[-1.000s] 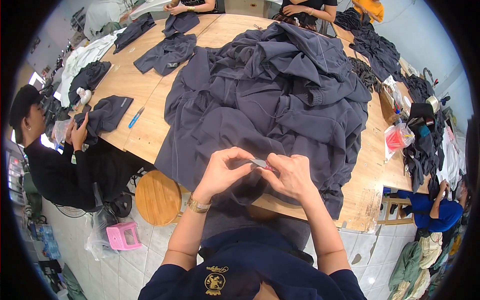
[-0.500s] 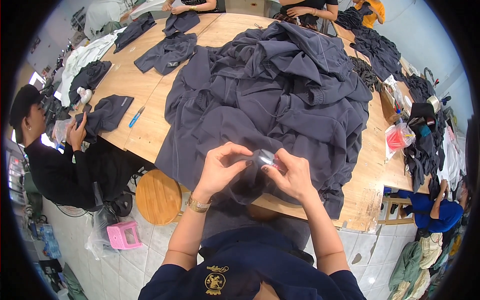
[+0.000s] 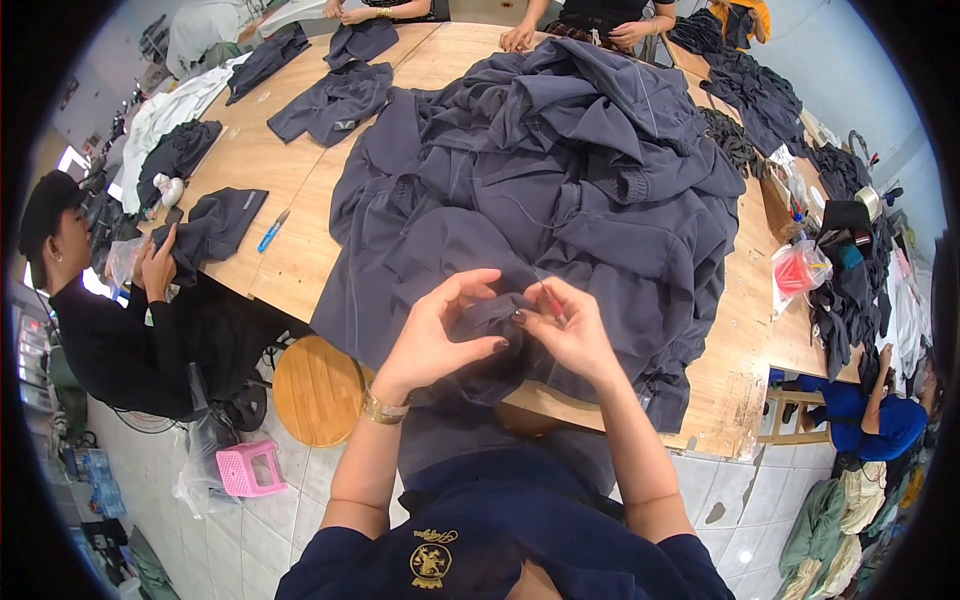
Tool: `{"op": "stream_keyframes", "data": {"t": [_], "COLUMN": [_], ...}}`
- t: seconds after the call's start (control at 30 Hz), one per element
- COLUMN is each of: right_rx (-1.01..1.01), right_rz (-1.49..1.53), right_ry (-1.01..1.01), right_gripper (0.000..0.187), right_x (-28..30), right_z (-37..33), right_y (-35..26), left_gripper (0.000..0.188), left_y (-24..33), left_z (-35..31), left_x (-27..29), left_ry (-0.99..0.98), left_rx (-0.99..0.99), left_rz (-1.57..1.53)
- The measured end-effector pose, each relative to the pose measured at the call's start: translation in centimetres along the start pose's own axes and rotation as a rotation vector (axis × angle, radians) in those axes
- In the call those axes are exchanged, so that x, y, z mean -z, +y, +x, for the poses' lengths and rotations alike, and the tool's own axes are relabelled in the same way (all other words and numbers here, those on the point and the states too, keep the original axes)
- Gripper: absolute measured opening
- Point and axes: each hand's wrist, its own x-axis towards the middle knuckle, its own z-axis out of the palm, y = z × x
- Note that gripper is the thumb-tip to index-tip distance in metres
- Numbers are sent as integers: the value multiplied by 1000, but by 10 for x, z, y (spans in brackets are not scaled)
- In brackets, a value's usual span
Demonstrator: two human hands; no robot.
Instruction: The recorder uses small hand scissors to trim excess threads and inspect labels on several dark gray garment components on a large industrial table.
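A large heap of dark grey garments covers the table in front of me, its near folds hanging over the edge. My left hand is beside a raised fold of this cloth, thumb and fingers spread apart. At the fold's right side, my right hand is closed, its thumb and fingertips pinching the cloth. A thin red tool with a narrow dark tip also sits in the right hand's fingers; its exact kind is unclear.
A blue cutter lies on the wooden table to the left. There a co-worker holds a dark garment. A round wooden stool and a pink plastic stool stand below. A red-and-clear bag is at right.
My left hand has opened its pinch and let the cloth go. The right hand has turned, so the red tool now shows. Across the table, a co-worker's hands have moved onto the heap's far side.
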Motion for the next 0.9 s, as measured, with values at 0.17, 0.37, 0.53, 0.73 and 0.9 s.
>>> {"op": "stream_keyframes", "data": {"t": [0.17,0.37,0.53,0.73,0.9], "right_rx": [79,67,157,164,-9], "right_rz": [-213,-89,187,555,463], "right_ry": [-129,12,120,16,107], "right_gripper": [14,11,10,45,43], "right_x": [3,-8,0,5,9], "right_z": [13,24,8,-14,-42], "right_y": [-37,-47,-49,-27,-18], "left_gripper": [20,11,29,26,17], "left_y": [14,34,110,36,-23], "left_z": [4,16,9,-20,-31], "left_x": [20,53,78,-20,-60], "left_ry": [-127,135,591,507,180], "left_rx": [211,-33,-224,334,605], "left_rz": [-38,1,-551,-803,-1189]}}
